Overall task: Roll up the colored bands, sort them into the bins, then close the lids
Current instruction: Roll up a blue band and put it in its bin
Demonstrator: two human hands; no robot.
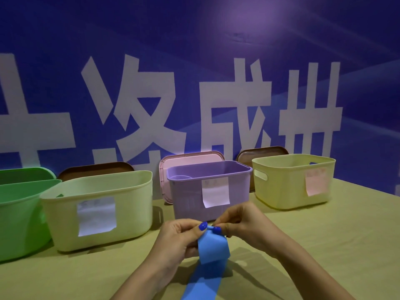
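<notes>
A blue band (213, 250) runs from the bottom edge of the view up to my hands, just in front of the purple bin (190, 204). My left hand (179, 239) and my right hand (242, 226) both pinch its top end between thumb and fingers, where the band is folded over. A row of open bins stands behind: a green bin (19, 217) at far left, a pale green bin (129, 204), the purple bin and a yellow bin (287, 187) at right. Three of them carry paper labels.
Lids lean against the blue wall behind the bins: a brown lid (95, 169), a pink lid (190, 158), another brown lid (262, 151) and a green lid (26, 175). The tan table (324, 234) extends right of my hands.
</notes>
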